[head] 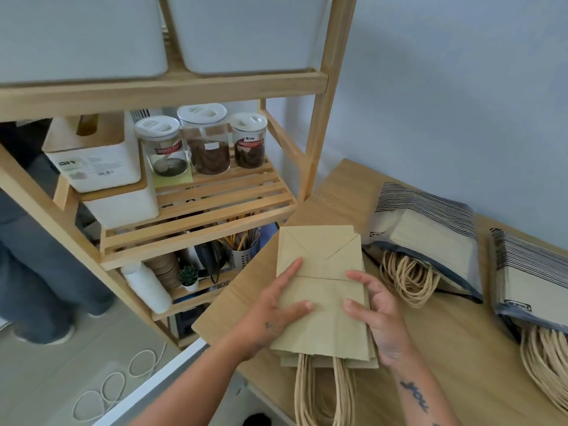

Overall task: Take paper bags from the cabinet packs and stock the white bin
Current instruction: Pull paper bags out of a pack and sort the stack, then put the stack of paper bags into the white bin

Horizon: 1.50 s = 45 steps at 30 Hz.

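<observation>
A stack of flat brown paper bags [322, 290] with twine handles hanging toward me is held over the wooden cabinet top [445, 348]. My left hand [276, 309] grips its left edge, fingers spread flat on top. My right hand [378, 315] grips the right edge, thumb on top and fingers curled under. Two opened packs of bags lie on the cabinet top to the right, one pack [430, 241] nearer the wall and another pack [531, 281] at the frame's edge, both spilling twine handles. Two white bins [246, 32] stand on the top shelf of the wooden rack.
The wooden rack [196, 210] at left holds three lidded jars [203, 142], white boxes [92, 155], a utensil holder, a bottle and a small plant. A person's legs [30, 256] stand at far left. Twine loops [116, 382] lie on a surface at lower left.
</observation>
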### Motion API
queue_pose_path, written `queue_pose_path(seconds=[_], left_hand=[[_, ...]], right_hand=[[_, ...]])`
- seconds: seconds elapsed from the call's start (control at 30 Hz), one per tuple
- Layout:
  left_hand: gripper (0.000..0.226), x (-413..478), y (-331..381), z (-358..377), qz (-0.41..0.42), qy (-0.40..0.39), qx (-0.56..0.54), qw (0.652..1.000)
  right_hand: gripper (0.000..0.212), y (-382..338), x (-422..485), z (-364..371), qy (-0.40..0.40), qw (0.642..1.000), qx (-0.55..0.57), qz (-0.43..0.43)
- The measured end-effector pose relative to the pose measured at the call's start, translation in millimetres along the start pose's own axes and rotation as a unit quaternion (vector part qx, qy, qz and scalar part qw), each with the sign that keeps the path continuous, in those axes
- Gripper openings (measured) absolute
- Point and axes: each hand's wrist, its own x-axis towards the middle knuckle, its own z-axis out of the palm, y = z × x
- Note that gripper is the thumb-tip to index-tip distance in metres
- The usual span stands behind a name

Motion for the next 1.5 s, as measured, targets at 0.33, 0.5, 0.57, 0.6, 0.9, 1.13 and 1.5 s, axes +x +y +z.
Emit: queue_pose_path(seconds=[0.33, 0.5, 0.57, 0.6, 0.9, 1.13, 1.5], left_hand=[[0.064, -45.3, 52.6, -53.9, 0.03, 0.114, -0.051, 0.992], [0.083, -74.6, 100.1, -74.7, 0.079, 0.163, 0.029, 0.983], [0.096, -88.1, 119.2, -82.0, 0.103, 0.181, 0.045, 0.977], [0.101, -94.6, 129.0, -85.7, 0.117, 0.192, 0.054, 0.973], [0.101, -125.0, 248.7, -136.3, 0.224, 0.261, 0.077, 0.936], [0.106, -126.6, 355.9, -214.9, 0.212, 0.279, 0.114, 0.93], [0.094, -83.8, 455.9, -334.2, 0.241, 0.257, 0.14, 0.925]], right_hand=[[0.073, -28.1, 12.9, 82.5, -0.163, 0.977, -0.135, -0.039], [0.081, -77.3, 22.6, 126.0, -0.265, 0.941, -0.188, -0.098], [0.081, -97.8, 26.4, 144.1, -0.297, 0.925, -0.198, -0.132], [0.082, -108.3, 27.0, 154.1, -0.315, 0.917, -0.197, -0.141], [0.083, -210.2, 39.9, 254.6, -0.402, 0.869, -0.18, -0.227], [0.071, -284.5, 67.3, 357.0, -0.413, 0.873, -0.151, -0.213], [0.069, -354.7, 143.6, 469.1, -0.371, 0.881, -0.167, -0.24]])
